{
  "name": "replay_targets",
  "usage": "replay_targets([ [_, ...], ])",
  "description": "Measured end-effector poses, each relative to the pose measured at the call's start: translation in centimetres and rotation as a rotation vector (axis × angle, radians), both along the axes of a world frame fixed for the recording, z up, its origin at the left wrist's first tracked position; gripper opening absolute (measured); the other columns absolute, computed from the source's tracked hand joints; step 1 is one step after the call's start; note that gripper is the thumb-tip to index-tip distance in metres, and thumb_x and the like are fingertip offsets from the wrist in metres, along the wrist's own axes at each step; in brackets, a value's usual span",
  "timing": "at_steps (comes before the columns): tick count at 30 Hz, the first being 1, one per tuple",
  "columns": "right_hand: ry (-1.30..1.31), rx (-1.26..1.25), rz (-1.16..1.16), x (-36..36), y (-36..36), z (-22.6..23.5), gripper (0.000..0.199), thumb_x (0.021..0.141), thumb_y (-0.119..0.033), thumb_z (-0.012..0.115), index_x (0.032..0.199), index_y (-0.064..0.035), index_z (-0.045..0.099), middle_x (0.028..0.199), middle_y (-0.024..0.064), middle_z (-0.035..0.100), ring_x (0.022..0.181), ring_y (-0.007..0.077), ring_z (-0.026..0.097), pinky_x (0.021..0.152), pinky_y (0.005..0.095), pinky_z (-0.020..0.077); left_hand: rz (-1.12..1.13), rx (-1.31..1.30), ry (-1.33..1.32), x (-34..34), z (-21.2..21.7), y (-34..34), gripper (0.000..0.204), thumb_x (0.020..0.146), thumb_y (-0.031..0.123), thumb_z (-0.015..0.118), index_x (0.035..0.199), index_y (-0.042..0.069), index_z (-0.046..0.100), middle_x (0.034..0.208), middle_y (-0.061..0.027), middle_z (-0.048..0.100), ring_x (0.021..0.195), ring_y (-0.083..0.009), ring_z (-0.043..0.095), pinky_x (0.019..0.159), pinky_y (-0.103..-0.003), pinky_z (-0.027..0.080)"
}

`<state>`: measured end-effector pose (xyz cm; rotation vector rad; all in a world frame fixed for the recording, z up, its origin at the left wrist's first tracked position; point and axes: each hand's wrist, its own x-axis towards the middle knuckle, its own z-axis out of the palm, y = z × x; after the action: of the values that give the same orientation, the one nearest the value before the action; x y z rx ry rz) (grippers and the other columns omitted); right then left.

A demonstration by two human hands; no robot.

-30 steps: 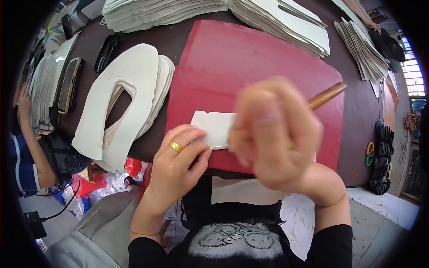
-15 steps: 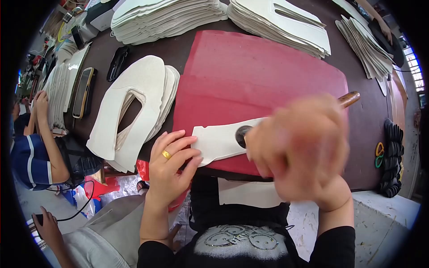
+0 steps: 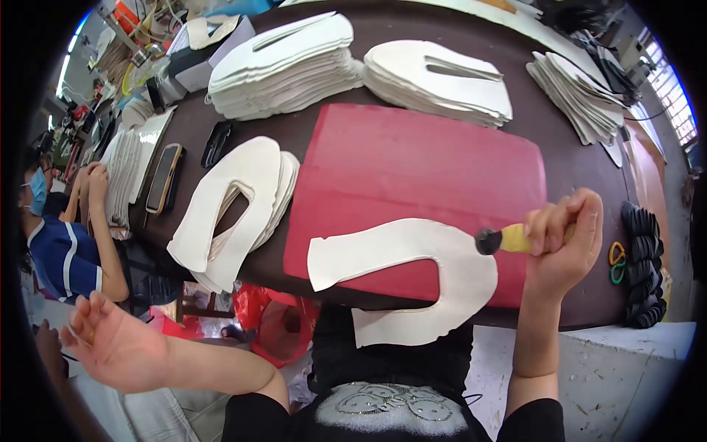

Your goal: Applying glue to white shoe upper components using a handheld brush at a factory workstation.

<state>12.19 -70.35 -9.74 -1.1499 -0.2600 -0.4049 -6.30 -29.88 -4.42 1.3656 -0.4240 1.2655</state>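
Observation:
A white U-shaped shoe-upper piece [image 3: 468, 269] lies across the near edge of the red mat [image 3: 420, 162], its lower leg hanging past the table edge over my lap. My right hand [image 3: 565, 247] is closed around the yellow grip of a hammer [image 3: 514, 239]. The hammer's dark round head points left, at the right side of the piece; whether it touches cannot be told. My left hand [image 3: 121, 346] is away from the table at the lower left, palm showing and fingers loosely apart, with nothing in it.
Left of the mat lies a small pile of white U-shaped pieces [image 3: 258, 158]. Taller stacks [image 3: 294, 81] stand behind. A phone [image 3: 163, 178] and a black case [image 3: 216, 144] lie at left, near a seated co-worker [image 3: 70, 250]. At right are black strips [image 3: 643, 265] and scissors [image 3: 617, 263].
My left hand has left the white piece and swung down to the left. My right hand and hammer have moved right, uncovering the piece's curved end. The whole view has tilted up.

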Motion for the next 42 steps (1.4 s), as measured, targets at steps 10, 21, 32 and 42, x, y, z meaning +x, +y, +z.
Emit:
replay_targets([
  [10, 0.030, 0.002, -0.347, -2.2, -5.8, -4.3, 0.028, 0.105, -0.023, 0.035, 0.083, -0.0108, 0.046, 0.053, -0.0041, 0.031, 0.041, 0.0052, 0.032, 0.049, 0.0222, 0.0358, -0.137, 1.150, 0.742, 18.2, -14.3, -21.9, 0.033, 0.083, 0.027, 0.073, 0.103, 0.005, 0.059, 0.133, -0.0147, 0.051, 0.127, -0.0315, 0.045, 0.102, -0.040, 0.040],
  [21, 0.005, -0.016, -0.383, -2.1, -7.4, -4.7, 0.029, 0.106, -0.023, 0.032, 0.082, -0.0106, 0.044, 0.054, -0.0044, 0.030, 0.042, 0.0052, 0.032, 0.047, 0.0219, 0.0355, 0.056, 0.385, 1.078, 13.7, 0.7, -4.3, 0.016, 0.079, 0.013, 0.069, 0.081, 0.007, 0.054, 0.066, 0.0013, 0.050, 0.059, -0.0084, 0.043, 0.054, -0.024, 0.039],
  [32, -0.019, -0.014, -0.412, -2.4, -6.4, -5.4, 0.028, 0.106, -0.024, 0.034, 0.083, -0.0108, 0.043, 0.052, -0.0043, 0.030, 0.039, 0.0046, 0.031, 0.044, 0.0218, 0.0340, 0.314, 0.768, 1.334, 15.7, -10.0, -1.6, 0.064, 0.082, 0.031, 0.069, 0.135, 0.003, 0.048, 0.127, -0.0192, 0.057, 0.114, -0.0362, 0.055, 0.098, -0.039, 0.044],
  [42, 0.048, 0.057, -0.364, -0.5, -8.2, -4.4, 0.027, 0.106, -0.026, 0.035, 0.087, -0.0105, 0.045, 0.051, -0.0044, 0.033, 0.036, 0.0051, 0.034, 0.043, 0.0211, 0.0364, 0.594, 1.178, 1.269, 12.7, -13.7, -5.4, 0.066, 0.083, 0.032, 0.066, 0.139, 0.006, 0.045, 0.114, -0.0222, 0.053, 0.102, -0.0354, 0.051, 0.091, -0.045, 0.036],
])
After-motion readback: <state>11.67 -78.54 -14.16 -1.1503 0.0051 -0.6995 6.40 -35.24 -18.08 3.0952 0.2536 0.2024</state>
